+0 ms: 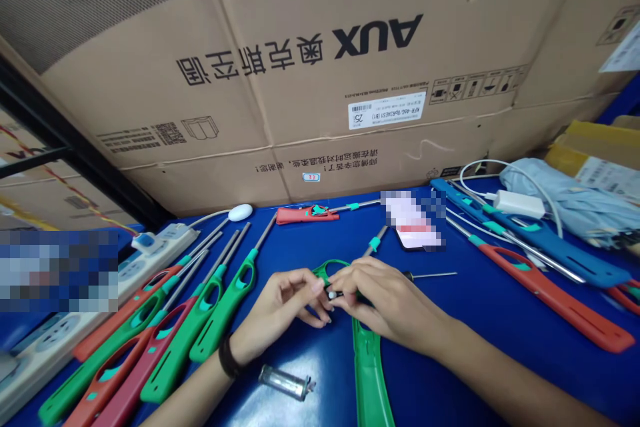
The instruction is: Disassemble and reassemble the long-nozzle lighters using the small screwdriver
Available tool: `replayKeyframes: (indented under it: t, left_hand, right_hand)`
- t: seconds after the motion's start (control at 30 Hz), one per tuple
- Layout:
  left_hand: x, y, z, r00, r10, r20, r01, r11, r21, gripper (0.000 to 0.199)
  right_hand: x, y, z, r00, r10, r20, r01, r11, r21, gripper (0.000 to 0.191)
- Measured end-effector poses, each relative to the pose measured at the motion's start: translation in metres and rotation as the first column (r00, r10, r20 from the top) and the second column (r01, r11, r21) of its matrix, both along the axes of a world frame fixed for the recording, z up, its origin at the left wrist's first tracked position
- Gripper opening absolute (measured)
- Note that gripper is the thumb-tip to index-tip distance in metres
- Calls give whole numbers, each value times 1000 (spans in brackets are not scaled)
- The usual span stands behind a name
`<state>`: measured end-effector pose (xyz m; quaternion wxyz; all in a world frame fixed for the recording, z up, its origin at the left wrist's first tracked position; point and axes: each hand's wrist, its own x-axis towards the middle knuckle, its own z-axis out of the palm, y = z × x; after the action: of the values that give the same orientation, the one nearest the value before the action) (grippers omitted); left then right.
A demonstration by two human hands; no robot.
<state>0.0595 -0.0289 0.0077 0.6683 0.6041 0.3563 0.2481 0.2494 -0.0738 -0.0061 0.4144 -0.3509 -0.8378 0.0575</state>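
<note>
My left hand (287, 300) is curled, its thumb and index tips together beside the green lighter's trigger ring; whatever they pinch is hidden. My right hand (377, 297) pinches a small dark part with a white tip (332, 295), just right of the left fingertips. Beneath both hands lies an opened green lighter shell (370, 373), its hollow inside facing up. The shell's ring end (327, 269) shows between the hands, and a metal tube with a teal collar (375, 243) is beyond it. A clear fuel tank (285, 381) lies nearer me on the left.
A screwdriver (433, 274) lies behind my right hand. Several long lighters (175, 340) line the left, beside a power strip (135, 273). A red lighter (307, 215) and a phone (413, 223) lie at the back. More lighters (555, 293) and a charger (520, 203) are right. A cardboard box (300, 100) stands behind.
</note>
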Motion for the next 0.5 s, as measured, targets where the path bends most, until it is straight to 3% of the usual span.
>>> replayKeyframes:
  t: [0.3, 0.5]
  left_hand:
    - [1, -3, -2, 995, 42, -94, -24, 981, 192, 31]
    - [-1, 0, -2, 992, 61, -108, -41, 983, 180, 30]
  right_hand:
    - [-4, -1, -3, 999, 13, 32, -11, 998, -60, 13]
    - [-2, -4, 0, 999, -2, 53, 12, 981, -192, 9]
